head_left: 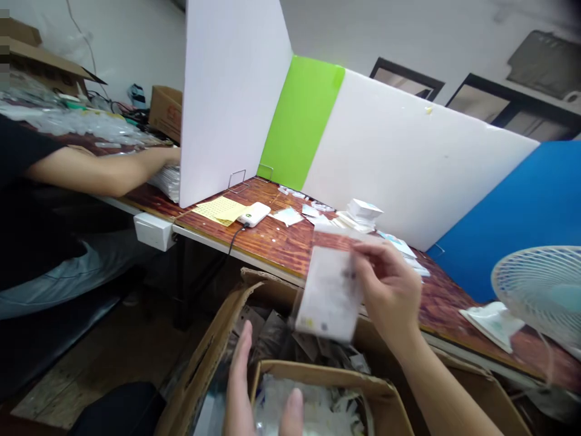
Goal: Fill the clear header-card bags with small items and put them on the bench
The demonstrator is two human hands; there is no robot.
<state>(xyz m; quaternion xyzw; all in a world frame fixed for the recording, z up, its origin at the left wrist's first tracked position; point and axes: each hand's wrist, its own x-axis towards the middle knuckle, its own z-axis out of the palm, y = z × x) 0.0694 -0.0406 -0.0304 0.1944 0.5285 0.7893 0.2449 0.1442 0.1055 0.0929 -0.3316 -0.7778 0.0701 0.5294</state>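
Note:
My right hand (388,284) pinches a white card in a clear plastic sleeve (327,293) near its upper right edge. The card is blurred, so its print cannot be read. It hangs over a large cardboard box (213,339) standing below the table edge. My left hand (242,393) is at the bottom, fingers apart and empty, above a smaller cardboard box (327,370). Whitish plastic pieces (313,402) lie in the smaller box. Behind it, in the large box, are several dark sleeved packets (272,333).
The wooden table (281,242) carries yellow sticker sheets (220,210), a white power bank (255,214) with a cable, and stacked white boxes (363,212). White, green and blue partitions stand behind. A fan (544,290) is at right. Another person's arm (113,169) reaches in at left.

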